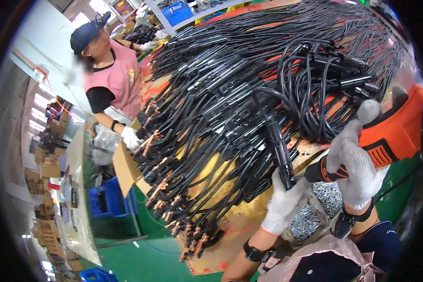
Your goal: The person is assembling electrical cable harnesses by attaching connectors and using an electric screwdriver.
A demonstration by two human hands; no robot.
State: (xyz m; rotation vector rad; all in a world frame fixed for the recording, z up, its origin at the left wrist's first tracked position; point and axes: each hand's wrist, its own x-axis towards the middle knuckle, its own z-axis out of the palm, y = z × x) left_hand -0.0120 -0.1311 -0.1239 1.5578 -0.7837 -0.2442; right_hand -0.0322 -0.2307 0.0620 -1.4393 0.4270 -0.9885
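My left hand (284,202), in a white knit glove, grips the lower end of a black cable connector (278,145) that stands up from the pile. My right hand (357,164), also gloved, is wrapped around the handle of an orange and black power screwdriver (395,127). Its nose points down toward the connector end. A large heap of black cables with copper terminal lugs (211,117) lies across the table in front of me. A tray of small silver screws (315,207) sits just under my hands.
A co-worker in a pink top and dark cap (110,70) stands at the far left, one gloved hand (130,138) on the cable ends. A cardboard box (124,164) sits there. Blue crates (105,197) rest on the green floor (141,254).
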